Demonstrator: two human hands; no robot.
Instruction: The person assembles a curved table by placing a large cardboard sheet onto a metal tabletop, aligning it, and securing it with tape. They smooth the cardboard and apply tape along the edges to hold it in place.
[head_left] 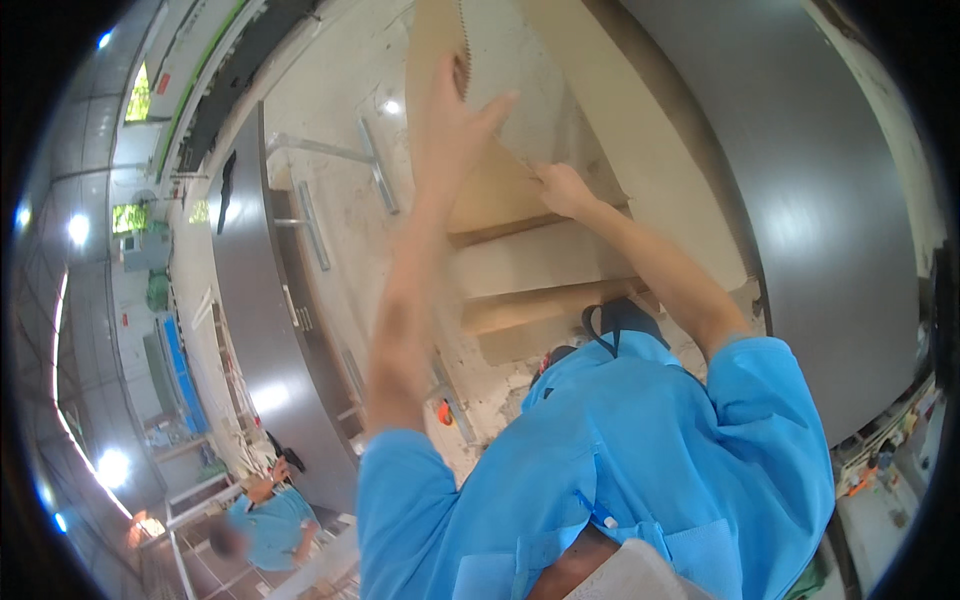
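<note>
A long brown sheet that looks like cardboard (500, 190) lies in front of me, with a jagged, toothed edge along its far right side. My left hand (455, 130) is over its far part, slightly blurred, the thumb stretched away from the fingers. I cannot make out anything held in it. At the sheet's right edge my right hand (565, 190) has its fingers closed on the rim, the thumb and forefinger pinching it. Nearer to me, more brown cardboard (550, 303) lies low by my legs.
A dark grey panel (800, 180) stands at my right beside a beige strip (640, 150). Another dark panel (255, 300) lies at left, near metal bars (378, 165) of a frame. An orange item (445, 411) is on the floor. A co-worker (270, 530) in blue is at lower left.
</note>
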